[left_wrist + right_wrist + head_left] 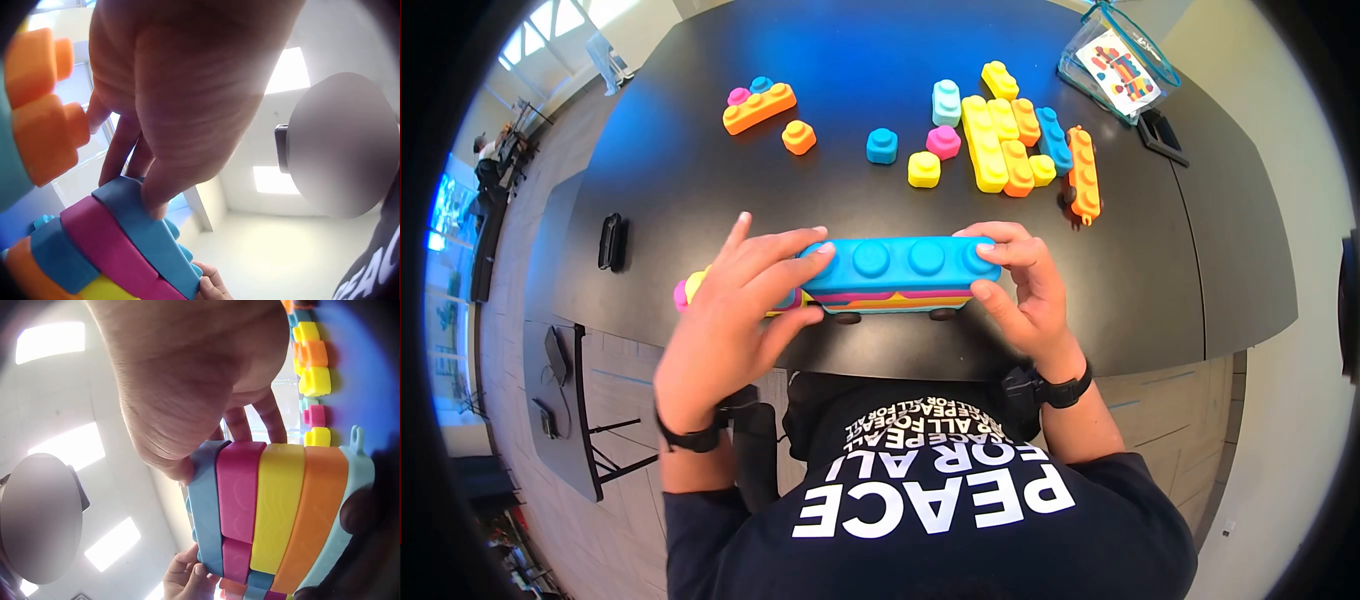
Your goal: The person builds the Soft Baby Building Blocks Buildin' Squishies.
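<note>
A long blue block (898,262) with round studs tops a stack of pink, yellow and orange layers on a wheeled light-blue base (340,534). My left hand (735,310) pinches the blue block's left end between thumb and fingers. At its other end, my right hand (1025,290) grips with the thumb on the near side and fingertips on top and behind. The right wrist view shows the pink layer (240,494) directly under the blue one. Partly behind my left hand, more blocks (696,287) stand at the left.
Several yellow blocks (983,145) lie grouped with orange ones at the back right, beside an orange wheeled base (1083,175). An orange block (760,108) with small pieces lies back left. A clear bag (1120,70) stands far right; a black object (612,242) lies left.
</note>
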`<action>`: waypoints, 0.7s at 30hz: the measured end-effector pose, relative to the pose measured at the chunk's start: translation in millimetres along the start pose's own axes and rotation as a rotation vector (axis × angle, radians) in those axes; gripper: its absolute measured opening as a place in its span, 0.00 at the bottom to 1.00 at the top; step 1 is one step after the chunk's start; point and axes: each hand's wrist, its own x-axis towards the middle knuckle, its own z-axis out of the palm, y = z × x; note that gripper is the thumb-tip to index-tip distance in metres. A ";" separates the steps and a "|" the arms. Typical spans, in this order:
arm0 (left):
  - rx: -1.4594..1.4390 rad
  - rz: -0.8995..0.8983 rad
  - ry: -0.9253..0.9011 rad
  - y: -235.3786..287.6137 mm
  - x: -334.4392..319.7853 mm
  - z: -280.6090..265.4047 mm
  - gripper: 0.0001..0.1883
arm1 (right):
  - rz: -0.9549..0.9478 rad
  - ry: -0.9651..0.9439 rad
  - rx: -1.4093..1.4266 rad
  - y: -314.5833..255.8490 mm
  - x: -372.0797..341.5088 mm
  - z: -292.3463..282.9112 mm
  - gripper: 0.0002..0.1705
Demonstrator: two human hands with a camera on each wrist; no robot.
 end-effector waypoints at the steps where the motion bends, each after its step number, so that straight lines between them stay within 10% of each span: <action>1: 0.028 0.024 -0.014 4.2 3.7 -12.9 0.32 | -0.002 0.001 -0.010 -1.6 1.0 -0.4 0.21; 9: 0.174 0.076 -0.085 -109.7 109.6 -120.8 0.35 | 0.007 0.015 -0.031 -2.8 -0.1 -1.2 0.20; 21: 0.222 -0.256 -0.572 -223.2 211.9 -8.4 0.33 | 0.005 0.044 -0.026 -2.4 -3.2 0.9 0.19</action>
